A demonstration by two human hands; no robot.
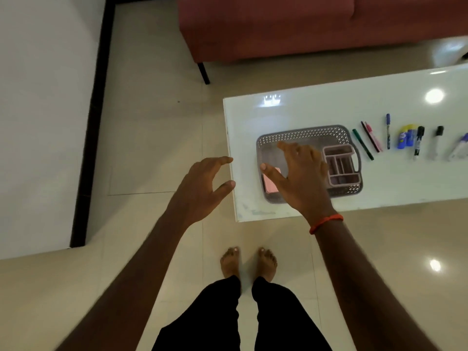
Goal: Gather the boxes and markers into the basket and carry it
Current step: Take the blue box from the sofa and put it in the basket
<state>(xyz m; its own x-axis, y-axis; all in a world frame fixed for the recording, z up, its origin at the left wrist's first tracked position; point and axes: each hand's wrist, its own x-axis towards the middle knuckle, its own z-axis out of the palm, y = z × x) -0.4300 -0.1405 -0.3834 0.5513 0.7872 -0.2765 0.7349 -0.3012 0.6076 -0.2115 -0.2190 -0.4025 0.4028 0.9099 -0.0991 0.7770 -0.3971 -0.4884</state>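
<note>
Head view: the grey perforated basket [304, 134] sits on the white desk [354, 107], holding a pink divided box [342, 164] and a pink flat box [270, 184]. Markers [362, 144] lie in a row just right of it (labels unreadable). Right hand [301, 178] hovers over the basket, fingers [272, 173] spread, empty. Left hand [202, 188] is beside the desk edge, fingers apart.

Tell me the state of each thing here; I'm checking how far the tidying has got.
Basket: on the table, not lifted.
Pink divided box: inside the basket, right end.
Small pink box: inside the basket, near left corner.
Green marker: lying on the table, outside the basket.
Black-capped marker: on the table, capped.
Left hand: open, empty, beside the table.
Right hand: open, spread over the basket.
</note>
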